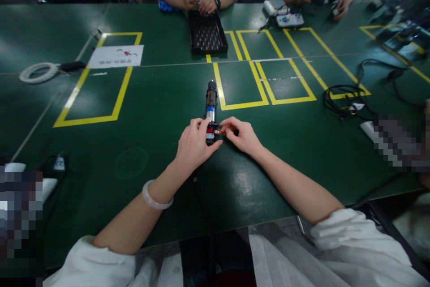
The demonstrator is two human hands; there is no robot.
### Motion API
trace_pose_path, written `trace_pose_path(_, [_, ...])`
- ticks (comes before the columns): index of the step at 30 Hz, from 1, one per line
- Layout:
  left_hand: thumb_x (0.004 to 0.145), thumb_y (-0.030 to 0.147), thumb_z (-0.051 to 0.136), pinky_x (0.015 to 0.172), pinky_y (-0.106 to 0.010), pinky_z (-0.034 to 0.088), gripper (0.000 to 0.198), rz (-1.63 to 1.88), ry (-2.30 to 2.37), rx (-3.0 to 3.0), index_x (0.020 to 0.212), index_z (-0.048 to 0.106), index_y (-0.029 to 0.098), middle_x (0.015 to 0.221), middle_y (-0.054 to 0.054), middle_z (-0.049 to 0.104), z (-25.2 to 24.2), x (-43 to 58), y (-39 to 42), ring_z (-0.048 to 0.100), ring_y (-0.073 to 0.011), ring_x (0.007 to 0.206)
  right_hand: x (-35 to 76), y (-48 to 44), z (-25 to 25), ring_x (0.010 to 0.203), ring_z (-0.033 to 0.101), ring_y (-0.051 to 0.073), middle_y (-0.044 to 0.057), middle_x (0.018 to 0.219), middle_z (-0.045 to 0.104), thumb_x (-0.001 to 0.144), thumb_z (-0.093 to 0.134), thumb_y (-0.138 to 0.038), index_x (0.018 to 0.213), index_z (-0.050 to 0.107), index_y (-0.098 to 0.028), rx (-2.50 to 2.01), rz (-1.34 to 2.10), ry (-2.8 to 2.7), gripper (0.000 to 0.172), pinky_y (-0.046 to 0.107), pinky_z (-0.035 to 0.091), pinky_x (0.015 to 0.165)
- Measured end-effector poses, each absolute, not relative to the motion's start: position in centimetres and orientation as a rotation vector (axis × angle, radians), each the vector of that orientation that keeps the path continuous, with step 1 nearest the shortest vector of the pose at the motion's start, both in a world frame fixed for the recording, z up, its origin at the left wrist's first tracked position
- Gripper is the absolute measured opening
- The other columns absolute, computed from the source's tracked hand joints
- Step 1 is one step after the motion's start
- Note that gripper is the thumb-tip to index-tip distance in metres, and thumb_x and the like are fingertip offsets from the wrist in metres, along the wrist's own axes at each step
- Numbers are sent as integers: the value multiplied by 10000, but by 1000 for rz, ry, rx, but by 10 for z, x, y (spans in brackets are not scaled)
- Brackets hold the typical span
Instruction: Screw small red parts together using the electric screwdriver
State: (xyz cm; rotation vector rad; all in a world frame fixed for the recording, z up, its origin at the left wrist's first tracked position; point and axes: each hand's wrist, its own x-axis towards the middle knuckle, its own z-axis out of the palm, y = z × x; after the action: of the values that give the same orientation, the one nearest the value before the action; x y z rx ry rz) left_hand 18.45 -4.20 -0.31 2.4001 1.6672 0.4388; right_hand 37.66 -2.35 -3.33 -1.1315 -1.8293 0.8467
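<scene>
On the green table point(161, 99) lies a slim device like the inside of a power tool point(211, 103), with a dark ribbed tip, a silver and blue motor-like middle and a red and black lower end. My left hand point(196, 139) is closed around its lower end, thumb below and fingers on the left side. My right hand point(242, 134) pinches at the right side of that end, close to a small orange-red piece point(220, 131). What exactly sits between the right fingertips is too small to make out.
A person across the table works over a black tray point(208, 49) with small parts. White controllers point(289, 20) lie at the back right, a coiled black cable point(346, 101) at the right. Left are a paper sheet point(116, 56) and a white cable coil point(38, 72). Yellow tape marks rectangles.
</scene>
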Motion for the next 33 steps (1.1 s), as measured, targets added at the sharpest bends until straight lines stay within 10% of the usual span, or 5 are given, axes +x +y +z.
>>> trace_pose_path(23, [927,610,425,804,-435,535,700,-42,1988,2440,1501,350,217,1285,-189,474,20,98,-24,553,-355,1111,377,-24,-40,773,660,114,37,947,726,816,493,-77,1092,571,-183,-930,1107,-1820,306,261,520,763])
trace_pose_path(33, [890,716,332,996,-475,450,822,-112,2358,1998,1548,271,228,1363,-187,432,14,-26,2,457,-352,1249,378,-23,-39,774,653,115,22,912,719,831,512,-95,1084,582,-183,-957,1103,-1855,277,258,511,757])
